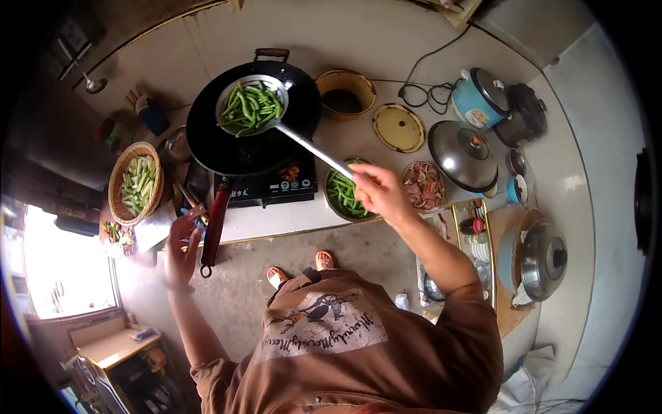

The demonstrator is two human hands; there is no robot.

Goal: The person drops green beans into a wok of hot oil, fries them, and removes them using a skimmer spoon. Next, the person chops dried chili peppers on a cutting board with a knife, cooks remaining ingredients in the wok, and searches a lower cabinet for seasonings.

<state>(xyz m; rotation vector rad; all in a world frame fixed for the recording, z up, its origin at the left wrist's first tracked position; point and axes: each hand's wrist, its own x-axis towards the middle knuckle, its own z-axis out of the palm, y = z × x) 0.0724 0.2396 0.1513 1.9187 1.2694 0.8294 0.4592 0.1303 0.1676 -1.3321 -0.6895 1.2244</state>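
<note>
My right hand [378, 189] is closed around the long handle of a metal skimmer [310, 146]. The skimmer's round bowl carries cut green beans [252, 107] over the black wok [200, 141]. My left hand [183, 247] is held with loosely curled fingers apart, beside the wok's dark red handle [218, 221] and not gripping it. Under the wok sits a black induction cooker [276, 186]. A metal bowl [329, 200] of more green beans stands just below my right hand, and a bowl of sliced meat [423, 186] is to its right.
A wicker basket [160, 181] of cut pale green vegetables stands left, near a cleaver [154, 228]. Behind are a yellowish pot [372, 91] and its lid [398, 128]. A domed pan lid [458, 159], rice cooker [476, 103] and steel-lidded pot [545, 259] line the right.
</note>
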